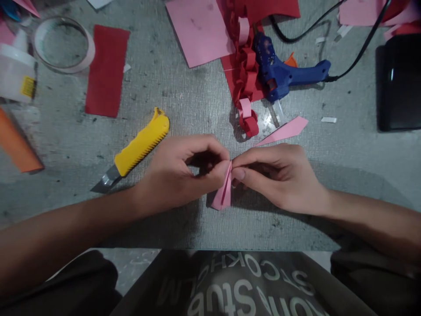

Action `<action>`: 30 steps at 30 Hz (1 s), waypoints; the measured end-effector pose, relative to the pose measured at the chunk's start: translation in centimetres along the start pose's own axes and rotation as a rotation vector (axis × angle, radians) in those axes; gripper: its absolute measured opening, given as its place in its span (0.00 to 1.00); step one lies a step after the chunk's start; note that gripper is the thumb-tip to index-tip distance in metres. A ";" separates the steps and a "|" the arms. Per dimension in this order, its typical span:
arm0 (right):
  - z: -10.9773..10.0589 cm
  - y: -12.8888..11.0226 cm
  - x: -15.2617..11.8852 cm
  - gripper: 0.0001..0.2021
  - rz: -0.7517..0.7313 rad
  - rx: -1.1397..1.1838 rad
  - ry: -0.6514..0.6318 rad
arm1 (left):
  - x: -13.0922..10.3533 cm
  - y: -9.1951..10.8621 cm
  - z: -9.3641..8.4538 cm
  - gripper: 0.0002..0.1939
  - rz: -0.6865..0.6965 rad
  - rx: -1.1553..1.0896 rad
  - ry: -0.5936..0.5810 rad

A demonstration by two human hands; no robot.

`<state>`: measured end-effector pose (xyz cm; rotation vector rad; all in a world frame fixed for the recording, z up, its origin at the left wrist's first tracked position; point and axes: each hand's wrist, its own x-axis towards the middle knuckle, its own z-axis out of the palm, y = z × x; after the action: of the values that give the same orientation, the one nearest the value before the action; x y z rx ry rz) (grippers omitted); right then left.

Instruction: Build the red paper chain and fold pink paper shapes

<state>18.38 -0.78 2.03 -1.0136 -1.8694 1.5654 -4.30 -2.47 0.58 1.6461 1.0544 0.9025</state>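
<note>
Between my two hands is a small folded piece of pink paper (222, 196), narrow at the top and wider at the bottom. My left hand (187, 169) pinches its upper left side between thumb and forefinger. The thumb and forefinger of my right hand (279, 175) close on its upper right edge. Just beyond my right hand lies another pointed pink paper piece (286, 131). A yellow utility knife (141, 142), blade out, rests to the left of my left hand.
A red and pink paper chain (248, 72) lies beside a blue glue gun (279, 68) with a black cord. Pink paper (202, 30), a red paper strip (107, 70), a tape roll (41, 57) and a glue bottle (15, 72) lie farther back. A black case (401, 83) stands right.
</note>
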 end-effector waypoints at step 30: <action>-0.6 -0.2 0.5 0.08 0.087 0.252 0.012 | 0.0 0.0 -0.6 0.02 0.004 -0.153 -0.095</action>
<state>18.50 -0.09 2.29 -0.9983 -1.5892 1.7877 -4.88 -2.30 0.79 1.5482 0.8952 0.8765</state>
